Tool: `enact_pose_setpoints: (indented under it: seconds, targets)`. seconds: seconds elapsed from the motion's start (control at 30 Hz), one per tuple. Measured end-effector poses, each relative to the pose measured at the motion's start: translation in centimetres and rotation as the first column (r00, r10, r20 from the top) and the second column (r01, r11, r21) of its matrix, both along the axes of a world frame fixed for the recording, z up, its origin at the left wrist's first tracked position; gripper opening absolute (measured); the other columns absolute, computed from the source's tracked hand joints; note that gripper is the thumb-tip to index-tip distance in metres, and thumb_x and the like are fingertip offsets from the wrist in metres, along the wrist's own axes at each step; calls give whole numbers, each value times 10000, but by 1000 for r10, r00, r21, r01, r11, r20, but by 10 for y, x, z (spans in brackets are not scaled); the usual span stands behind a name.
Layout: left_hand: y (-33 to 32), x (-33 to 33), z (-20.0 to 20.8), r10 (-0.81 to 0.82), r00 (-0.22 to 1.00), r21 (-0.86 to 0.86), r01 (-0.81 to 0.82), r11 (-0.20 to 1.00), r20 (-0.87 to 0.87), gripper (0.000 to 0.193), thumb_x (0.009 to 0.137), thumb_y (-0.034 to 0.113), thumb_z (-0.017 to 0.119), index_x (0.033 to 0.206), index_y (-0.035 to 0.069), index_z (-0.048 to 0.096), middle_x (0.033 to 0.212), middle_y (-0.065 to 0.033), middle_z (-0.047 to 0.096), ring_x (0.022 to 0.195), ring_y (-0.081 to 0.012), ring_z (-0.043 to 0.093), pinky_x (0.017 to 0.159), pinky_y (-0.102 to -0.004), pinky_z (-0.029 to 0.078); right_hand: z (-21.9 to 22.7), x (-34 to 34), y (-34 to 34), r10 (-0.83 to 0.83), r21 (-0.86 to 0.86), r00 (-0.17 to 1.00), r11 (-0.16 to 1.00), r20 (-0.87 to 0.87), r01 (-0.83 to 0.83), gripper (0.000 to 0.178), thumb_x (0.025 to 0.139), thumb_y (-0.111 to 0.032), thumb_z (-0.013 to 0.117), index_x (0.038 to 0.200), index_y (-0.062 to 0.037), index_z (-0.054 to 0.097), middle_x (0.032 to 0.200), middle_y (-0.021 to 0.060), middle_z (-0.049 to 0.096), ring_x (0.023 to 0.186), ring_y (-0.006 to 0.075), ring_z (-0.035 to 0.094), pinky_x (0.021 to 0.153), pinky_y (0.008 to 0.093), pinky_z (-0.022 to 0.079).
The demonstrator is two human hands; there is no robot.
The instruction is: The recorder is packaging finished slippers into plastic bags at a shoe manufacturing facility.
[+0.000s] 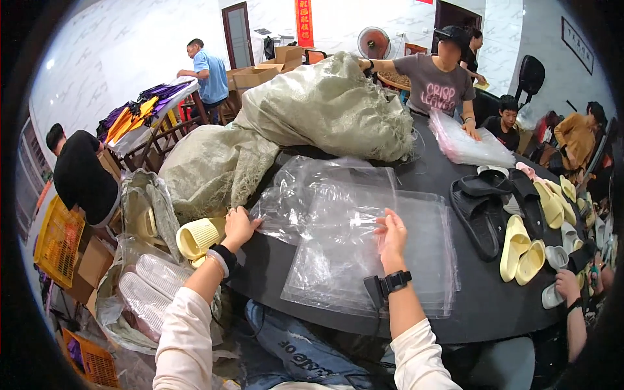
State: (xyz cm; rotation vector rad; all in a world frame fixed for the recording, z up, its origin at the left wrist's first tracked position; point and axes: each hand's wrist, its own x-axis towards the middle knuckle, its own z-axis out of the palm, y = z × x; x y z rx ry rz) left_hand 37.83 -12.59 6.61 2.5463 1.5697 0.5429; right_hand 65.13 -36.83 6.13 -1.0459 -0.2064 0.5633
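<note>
**Clear bag spread between two hands above a stack**

Directions are taken from the middle of the clear bag [318,203]. The bag is spread, crumpled toward 9 o'clock, and is overlapped with a flat stack of similar bags [338,273] at 5 o'clock on the black table [500,322]. At 8 o'clock, its edge is pinched by the fingertips of the left hand [240,229]. At 4 o'clock, the right hand [392,235] is held with fingers half curled at the film; whether the film is gripped cannot be told.

Toward 12 o'clock the table is crowded by a woven sack [318,107]. A yellow slipper [196,238] is seen at 8 o'clock, just beyond the left hand; black slippers [480,218] are placed at 3 o'clock.

Several faults may be judged possible. A second bag could be dragged along, since thin films readily cling. The film could be snagged by the wrist device [390,282] if the right forearm were swept across the stack. The edge could be lost if the left pinch were loosened. The yellow slipper could be knocked, should the left hand be drawn back carelessly.
</note>
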Motion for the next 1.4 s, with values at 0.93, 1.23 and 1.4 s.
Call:
enact_pose_setpoints:
  seconds: [0.93,1.23,1.4]
  targets:
    - [-121,-3,66,394,352,-450,872,191,849,356,892,71,553,1213,-20,429,1181,-124,546,1044,-189,564,880,-294,468,53,69,-138,-93,-133,932,980,350,147,390,914,-186,553,1249,-19,442,987,92,627,771,97,582,653,201,471]
    - [-166,18,28,531,353,-570,753,327,770,425,877,34,563,1245,-67,375,1131,-142,553,1012,-183,573,870,-271,462,65,17,-177,84,-392,688,868,721,306,619,974,-471,256,1167,45,540,1150,142,604,1186,227,444,1037,334,263]
    - [-177,13,23,485,409,-608,697,382,773,460,881,34,554,1283,-52,348,1149,-153,552,1001,-168,577,845,-246,469,58,12,-183,161,-502,692,801,704,324,245,876,-203,569,913,14,675,1073,108,644,1049,227,564,907,320,410]
